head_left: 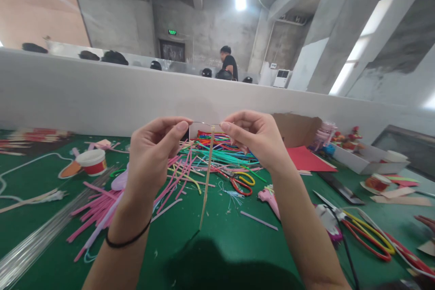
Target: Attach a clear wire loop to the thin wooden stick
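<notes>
My left hand (154, 149) and my right hand (253, 138) are raised above the green table (217, 244), each pinching one end of a thin metal wire (205, 123) stretched level between them. A thin wooden stick (206, 176) hangs down from the middle of the wire, its lower tip above the table. Both hands have thumb and forefinger pressed together. A black band circles my left wrist.
A heap of coloured strips (190, 167), pink, green and yellow, lies behind the hands. Red-and-yellow scissors (239, 183) lie in the middle, more scissors (365, 231) at right. A red-and-white tub (91, 162) stands left, red paper (307, 158) right, clear rods (30, 244) at lower left. A person stands beyond the white partition (102, 95).
</notes>
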{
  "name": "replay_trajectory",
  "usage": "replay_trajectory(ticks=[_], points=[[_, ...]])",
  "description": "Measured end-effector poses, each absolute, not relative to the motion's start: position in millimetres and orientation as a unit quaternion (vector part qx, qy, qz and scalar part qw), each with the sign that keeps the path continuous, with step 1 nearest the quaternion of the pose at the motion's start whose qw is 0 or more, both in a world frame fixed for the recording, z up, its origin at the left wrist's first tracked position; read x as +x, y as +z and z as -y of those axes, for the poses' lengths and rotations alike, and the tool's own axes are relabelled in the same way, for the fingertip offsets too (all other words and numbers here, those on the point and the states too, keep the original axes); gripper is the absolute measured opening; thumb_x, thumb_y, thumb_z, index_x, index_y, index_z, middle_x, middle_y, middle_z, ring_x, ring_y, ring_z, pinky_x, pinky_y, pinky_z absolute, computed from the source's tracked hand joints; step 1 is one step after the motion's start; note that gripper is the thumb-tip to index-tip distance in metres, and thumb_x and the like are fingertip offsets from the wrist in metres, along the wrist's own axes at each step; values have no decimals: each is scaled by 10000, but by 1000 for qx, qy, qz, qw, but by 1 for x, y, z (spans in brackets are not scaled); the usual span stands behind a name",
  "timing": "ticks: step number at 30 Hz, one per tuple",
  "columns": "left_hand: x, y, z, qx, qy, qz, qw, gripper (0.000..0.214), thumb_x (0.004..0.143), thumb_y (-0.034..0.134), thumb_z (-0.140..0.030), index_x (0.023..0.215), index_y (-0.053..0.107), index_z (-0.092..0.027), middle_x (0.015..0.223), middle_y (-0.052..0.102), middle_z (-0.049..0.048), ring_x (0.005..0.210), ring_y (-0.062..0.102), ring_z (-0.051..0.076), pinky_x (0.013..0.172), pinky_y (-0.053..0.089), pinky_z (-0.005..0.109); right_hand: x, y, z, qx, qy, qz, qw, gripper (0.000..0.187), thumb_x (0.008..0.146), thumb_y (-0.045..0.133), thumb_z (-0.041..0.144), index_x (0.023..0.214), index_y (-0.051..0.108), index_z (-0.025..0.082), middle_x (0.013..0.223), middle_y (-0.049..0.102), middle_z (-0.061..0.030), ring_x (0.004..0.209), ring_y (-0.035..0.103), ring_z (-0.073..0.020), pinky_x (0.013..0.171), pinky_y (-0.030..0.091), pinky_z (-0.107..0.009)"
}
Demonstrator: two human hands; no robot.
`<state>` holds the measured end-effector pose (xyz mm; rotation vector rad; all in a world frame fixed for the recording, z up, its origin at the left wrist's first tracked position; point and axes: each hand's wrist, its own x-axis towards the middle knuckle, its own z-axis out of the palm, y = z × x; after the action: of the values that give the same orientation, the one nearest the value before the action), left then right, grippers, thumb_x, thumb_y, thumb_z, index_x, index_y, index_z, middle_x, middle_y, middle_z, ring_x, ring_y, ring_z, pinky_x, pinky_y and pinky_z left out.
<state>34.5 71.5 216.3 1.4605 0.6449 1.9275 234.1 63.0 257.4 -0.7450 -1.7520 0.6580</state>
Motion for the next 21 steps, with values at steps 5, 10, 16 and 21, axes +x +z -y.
replay_trajectory(ticks=[5, 10, 16, 21], points=[[34, 217, -71, 555, 728, -240, 323, 100, 794, 765, -307, 859, 780, -232, 501, 390, -54, 428, 249, 61, 395, 138, 264, 236, 255, -62, -326, 272, 730, 535, 262, 795, 745, 442, 837, 713, 185, 565, 578, 33, 448, 442, -54, 391, 318, -206], [34, 216, -71, 559, 725, -242, 323, 99, 798, 760, -311, 861, 775, -236, 501, 375, -57, 431, 247, 65, 397, 142, 266, 236, 252, -62, -333, 282, 725, 532, 266, 789, 749, 436, 838, 714, 177, 552, 582, 32, 450, 463, -60, 391, 329, -205], [33, 216, -71, 558, 726, -247, 316, 106, 791, 760, -318, 861, 770, -239, 487, 369, -61, 429, 250, 72, 398, 145, 277, 236, 253, -62, -326, 288, 726, 533, 276, 777, 760, 439, 833, 711, 173, 553, 590, 32, 446, 464, -58, 387, 323, -199], [35, 217, -71, 554, 727, -248, 321, 108, 795, 756, -322, 866, 767, -242, 483, 372, -61, 421, 251, 70, 399, 146, 285, 236, 255, -61, -335, 285, 729, 525, 262, 792, 748, 434, 845, 715, 180, 564, 597, 26, 456, 464, -60, 394, 327, -205]])
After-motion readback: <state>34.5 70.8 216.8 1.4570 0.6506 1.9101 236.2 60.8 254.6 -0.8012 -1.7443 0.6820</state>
